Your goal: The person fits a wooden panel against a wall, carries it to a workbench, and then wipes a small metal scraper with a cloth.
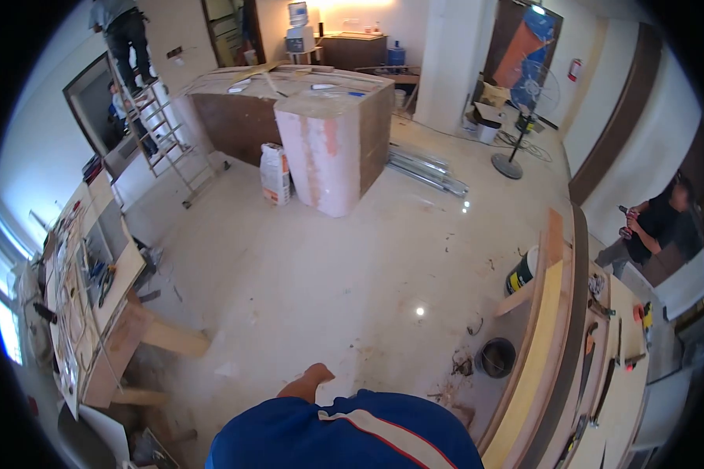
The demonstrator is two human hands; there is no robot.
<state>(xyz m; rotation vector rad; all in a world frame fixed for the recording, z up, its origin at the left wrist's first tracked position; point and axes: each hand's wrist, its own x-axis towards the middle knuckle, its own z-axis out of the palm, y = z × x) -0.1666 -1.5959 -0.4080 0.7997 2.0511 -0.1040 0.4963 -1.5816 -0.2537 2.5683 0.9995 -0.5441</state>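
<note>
Blue cloth with a white, red-edged stripe (399, 438) fills the bottom middle of the view. My left hand (316, 375) shows small beyond its upper edge, over the pale floor (289, 289). The fingers are too small and blurred to make out, and no held object can be seen. The hand's nearest surroundings are the cloth and bare floor. My right hand does not appear.
Tools and strips lie on the left workbench (121, 289). Long boards (536, 367) and a dark bucket (495, 357) are at right. A person on a ladder (164, 125), another behind it, and a person holding a tool (655, 227) are around.
</note>
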